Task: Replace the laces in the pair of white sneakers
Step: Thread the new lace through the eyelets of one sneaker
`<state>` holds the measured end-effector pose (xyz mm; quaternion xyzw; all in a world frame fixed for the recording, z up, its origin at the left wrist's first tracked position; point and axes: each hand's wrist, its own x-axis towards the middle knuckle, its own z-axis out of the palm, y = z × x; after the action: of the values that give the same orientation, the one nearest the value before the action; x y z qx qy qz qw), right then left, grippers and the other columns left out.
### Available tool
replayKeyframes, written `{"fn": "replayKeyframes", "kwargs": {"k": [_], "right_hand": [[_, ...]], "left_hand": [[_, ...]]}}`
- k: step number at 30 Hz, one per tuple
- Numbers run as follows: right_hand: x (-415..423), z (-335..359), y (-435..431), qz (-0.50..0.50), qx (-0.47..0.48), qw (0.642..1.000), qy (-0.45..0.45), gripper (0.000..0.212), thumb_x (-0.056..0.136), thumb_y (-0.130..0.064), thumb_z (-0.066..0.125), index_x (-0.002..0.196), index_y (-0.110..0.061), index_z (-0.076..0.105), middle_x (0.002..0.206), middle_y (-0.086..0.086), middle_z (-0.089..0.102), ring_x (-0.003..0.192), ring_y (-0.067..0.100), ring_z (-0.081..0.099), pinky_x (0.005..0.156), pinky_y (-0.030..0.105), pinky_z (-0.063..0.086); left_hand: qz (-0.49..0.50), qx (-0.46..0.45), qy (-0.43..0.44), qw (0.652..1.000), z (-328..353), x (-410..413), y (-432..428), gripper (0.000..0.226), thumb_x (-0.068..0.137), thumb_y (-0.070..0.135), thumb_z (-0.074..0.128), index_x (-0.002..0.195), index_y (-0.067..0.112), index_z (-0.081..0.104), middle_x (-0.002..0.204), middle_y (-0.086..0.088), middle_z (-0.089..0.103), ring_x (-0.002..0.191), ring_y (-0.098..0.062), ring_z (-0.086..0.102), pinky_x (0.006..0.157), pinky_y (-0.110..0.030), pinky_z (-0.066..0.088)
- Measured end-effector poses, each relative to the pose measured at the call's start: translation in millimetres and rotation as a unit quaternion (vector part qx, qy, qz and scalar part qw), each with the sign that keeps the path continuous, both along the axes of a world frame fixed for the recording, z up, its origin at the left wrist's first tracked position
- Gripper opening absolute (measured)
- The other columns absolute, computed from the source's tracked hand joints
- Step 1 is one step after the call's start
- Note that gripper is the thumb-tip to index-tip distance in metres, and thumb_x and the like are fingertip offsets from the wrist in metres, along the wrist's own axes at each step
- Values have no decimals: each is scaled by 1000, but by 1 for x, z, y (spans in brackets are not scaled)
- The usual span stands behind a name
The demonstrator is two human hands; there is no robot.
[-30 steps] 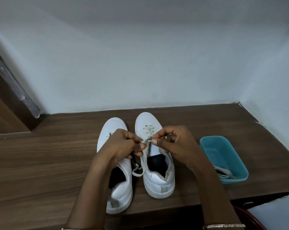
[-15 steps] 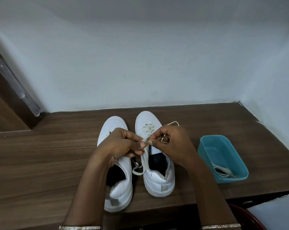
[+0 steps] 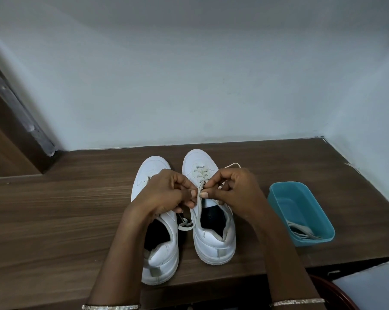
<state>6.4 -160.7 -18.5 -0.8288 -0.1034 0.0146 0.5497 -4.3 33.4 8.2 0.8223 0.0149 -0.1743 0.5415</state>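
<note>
We see the left sneaker (image 3: pixel 160 258) just beside the right sneaker (image 3: pixel 211 245) on the table (image 3: pixel 55 220), toes toward the wall (image 3: pixel 189 86). To their right we find a tub (image 3: pixel 314 241) with laces (image 3: pixel 301 230) in it.

Just one view is being used here: a wide-angle cam being worn on the head, being pointed forward and down at the wooden tabletop (image 3: pixel 55 220) from close up, sneakers (image 3: pixel 213 245) being kept mid-frame. The wall (image 3: pixel 189 86) is being curved, probably by the lens.
</note>
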Motion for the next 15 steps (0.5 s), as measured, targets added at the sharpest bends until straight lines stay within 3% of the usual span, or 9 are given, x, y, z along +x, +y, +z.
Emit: {"fn": "replayKeyframes", "kwargs": {"k": [3, 7, 9, 11, 13, 15], "right_hand": [[1, 0, -5, -3, -16, 1000, -5, 31, 61, -27, 96, 81, -24, 73, 75, -4, 70, 59, 11, 55, 62, 32, 52], [0, 3, -15, -17, -7, 1000, -10, 37, 59, -31, 96, 87, -23, 72, 75, -5, 69, 63, 18, 58, 66, 37, 55], [0, 2, -16, -22, -14, 999, -27, 40, 59, -31, 96, 89, -24, 72, 83, -6, 70, 76, 17, 64, 75, 41, 58], [1, -2, -16, -38, -49, 997, -52, 46, 58, -39, 95, 94, -30, 69, 97, -14, 65, 92, 10, 62, 82, 40, 55], [2, -5, -17, -57, -86, 992, -68, 54, 54, -54, 90, 99, -37, 64, 108, -21, 57, 107, 8, 55, 90, 39, 51], [3, -7, -18, -62, -92, 991, -71, 59, 51, -59, 86, 102, -41, 61, 112, -23, 54, 113, 7, 52, 92, 41, 50]], "left_hand": [[-10, 15, 3, 1000, 3, 1, 4, 10, 95, 9, 61, 90, 7, 70, 81, -6, 77, 76, -14, 75, 46, -19, 47], [41, -49, -32, 997, 9, 0, 16, 19, 101, 10, 48, 89, 4, 62, 86, -8, 77, 72, -13, 70, 44, -20, 45], [106, -139, -56, 983, 10, 2, 18, 22, 102, 10, 42, 87, 5, 56, 84, -8, 77, 77, -17, 70, 53, -24, 52], [145, -268, -52, 951, 10, 5, 17, 24, 103, 10, 34, 90, 4, 53, 90, -14, 77, 89, -24, 73, 74, -31, 59], [170, -398, -32, 901, 13, 6, 17, 29, 104, 11, 29, 83, 8, 49, 72, -12, 71, 69, -24, 71, 74, -36, 62], [204, -447, -41, 870, 16, 6, 21, 31, 103, 14, 31, 76, 14, 46, 51, 1, 43, 42, -12, 42, 47, -27, 52]]}}
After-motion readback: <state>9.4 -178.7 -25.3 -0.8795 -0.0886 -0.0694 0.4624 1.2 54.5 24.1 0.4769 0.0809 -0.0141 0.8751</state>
